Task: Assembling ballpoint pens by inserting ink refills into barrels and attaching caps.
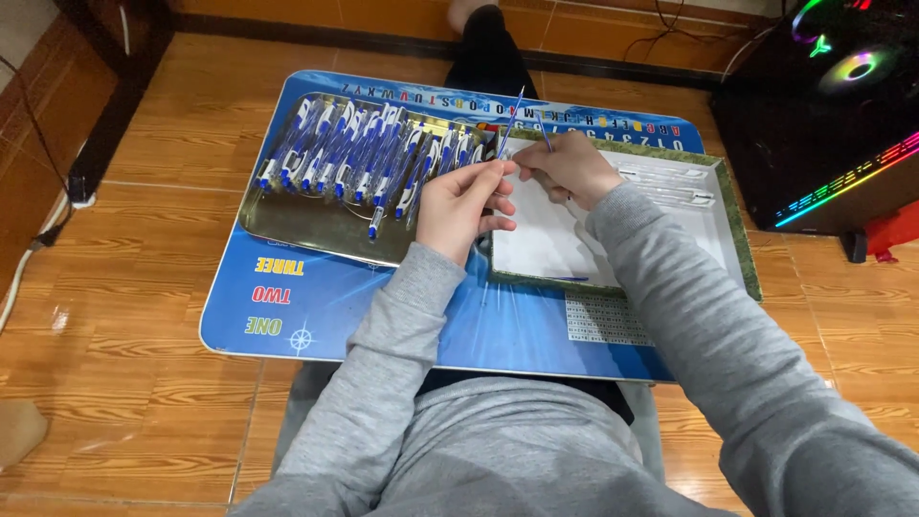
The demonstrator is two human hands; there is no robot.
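Note:
My left hand [461, 206] and my right hand [567, 169] meet over the middle of a small blue lap table [335, 297]. The left hand pinches a thin pen part [511, 123] that points up and away. The right hand's fingers hold a thin blue refill [544, 140] close to it. To the left, a metal tray [297, 225] holds a row of several blue and white pens [359, 153]. To the right, a white-lined box lid [708, 215] holds a few clear pen parts [670, 182] near its far edge.
The lap table stands on a wooden floor [144, 287], over my grey-clad legs. A black computer case with coloured lights [833, 105] sits at the right. Cables [38, 230] run along the left wall. A red object [890, 235] lies beside the case.

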